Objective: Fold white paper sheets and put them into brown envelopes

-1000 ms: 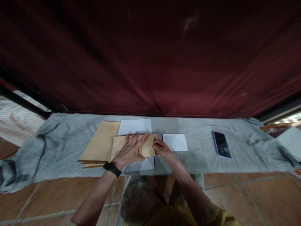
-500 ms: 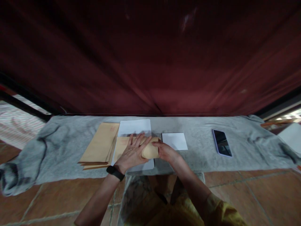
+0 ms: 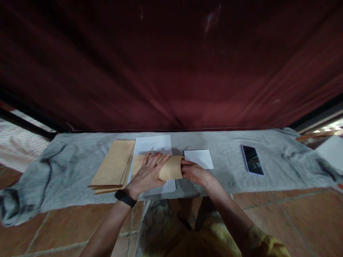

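Note:
A brown paper envelope (image 3: 172, 167) lies crosswise over white sheets (image 3: 158, 143), bulging into a rounded tube at its right end. Across its middle my left hand (image 3: 149, 174) rests palm down, fingers spread and pressing on the paper. At the envelope's open right end is my right hand (image 3: 196, 172); its fingertips go into the mouth and are hidden there. Whether those fingers hold anything does not show. Left of the sheets lies a stack of brown envelopes (image 3: 114, 162). A small white card or paper stack (image 3: 198, 159) lies just beyond my right hand.
A grey cloth (image 3: 225, 157) covers the narrow table. Toward its right side lies a phone (image 3: 252, 160) in a lilac case. Dark red fabric (image 3: 171, 71) hangs along the far edge. Tiled floor (image 3: 61, 228) shows below the near edge.
My right hand has shifted slightly right, its thumb leaving the envelope's top and its fingers slipping into the opening. The envelope's end looks rounder and wider. My left hand stays on it.

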Demonstrator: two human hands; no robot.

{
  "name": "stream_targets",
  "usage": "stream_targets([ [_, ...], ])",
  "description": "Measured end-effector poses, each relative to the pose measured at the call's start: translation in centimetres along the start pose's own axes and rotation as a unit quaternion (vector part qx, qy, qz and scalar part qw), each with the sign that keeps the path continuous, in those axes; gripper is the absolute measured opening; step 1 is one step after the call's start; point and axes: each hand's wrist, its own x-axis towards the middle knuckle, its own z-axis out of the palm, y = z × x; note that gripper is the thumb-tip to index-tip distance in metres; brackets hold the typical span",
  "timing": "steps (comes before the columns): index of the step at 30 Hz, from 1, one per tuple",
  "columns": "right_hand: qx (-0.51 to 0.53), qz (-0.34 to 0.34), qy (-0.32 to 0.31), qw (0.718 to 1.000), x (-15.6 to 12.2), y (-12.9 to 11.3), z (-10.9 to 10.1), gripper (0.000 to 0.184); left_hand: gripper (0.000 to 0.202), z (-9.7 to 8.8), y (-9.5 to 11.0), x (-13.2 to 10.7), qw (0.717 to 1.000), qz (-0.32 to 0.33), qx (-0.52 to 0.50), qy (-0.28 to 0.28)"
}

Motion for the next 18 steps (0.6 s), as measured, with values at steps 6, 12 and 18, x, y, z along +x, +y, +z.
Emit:
stream_targets([
  [6,-0.045,0.015,0.003,0.999,-0.1,-0.8,0.4,0.028,0.105,0.1,0.4,0.0,1.000,-0.002,-0.025,0.000],
  [12,0.037,0.006,0.030,0.999,0.8,0.2,-1.0,0.017,0.110,0.3,-0.1,-0.2,0.999,-0.006,-0.043,-0.005],
  [18,0.098,-0.026,0.054,0.993,0.5,0.7,-1.9,0.026,0.112,0.6,0.0,0.1,0.998,-0.030,-0.048,-0.022],
])
